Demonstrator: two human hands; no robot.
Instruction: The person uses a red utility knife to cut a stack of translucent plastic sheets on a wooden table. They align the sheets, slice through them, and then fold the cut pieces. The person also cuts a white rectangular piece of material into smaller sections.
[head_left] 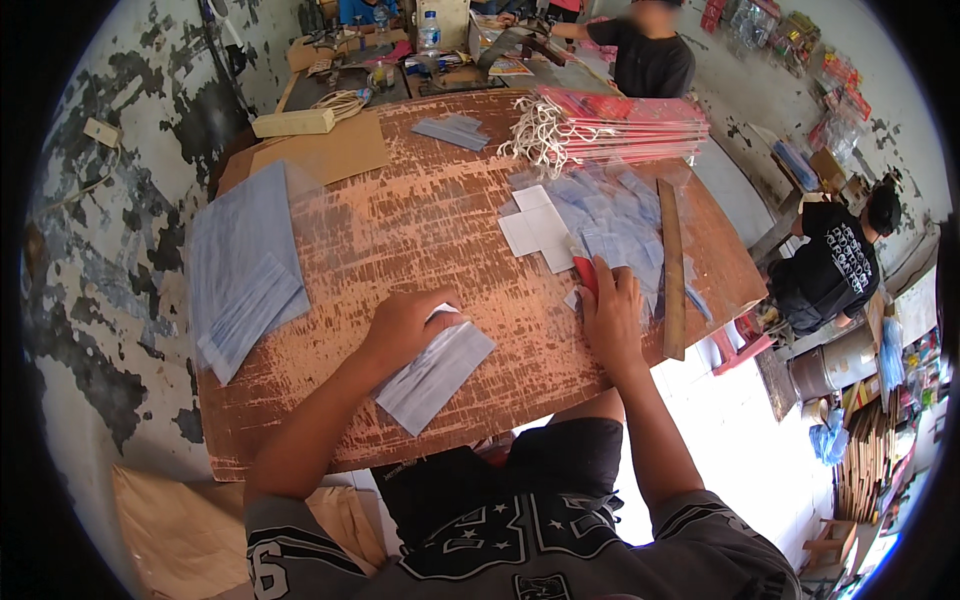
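Observation:
My left hand (405,330) is closed over the upper end of a stack of bluish clear plastic sheets (438,382), which lies slanted on the worn tabletop near its front edge. A bit of white shows under its fingers. My right hand (615,312) grips a slim red-handled tool (587,276) with a pale tip; its exact kind is unclear. That tip reaches the edge of white card pieces (540,230). Beside them spreads a loose heap of bluish plastic pieces (615,222). A long wooden strip (672,270) lies just right of the heap.
Larger plastic sheets (245,265) lie at the table's left. Brown cardboard (335,148) and a cream power strip (293,122) sit at the back left. Red-and-clear bags with white cords (620,130) are stacked at the back right. Other people (650,50) are beyond the table.

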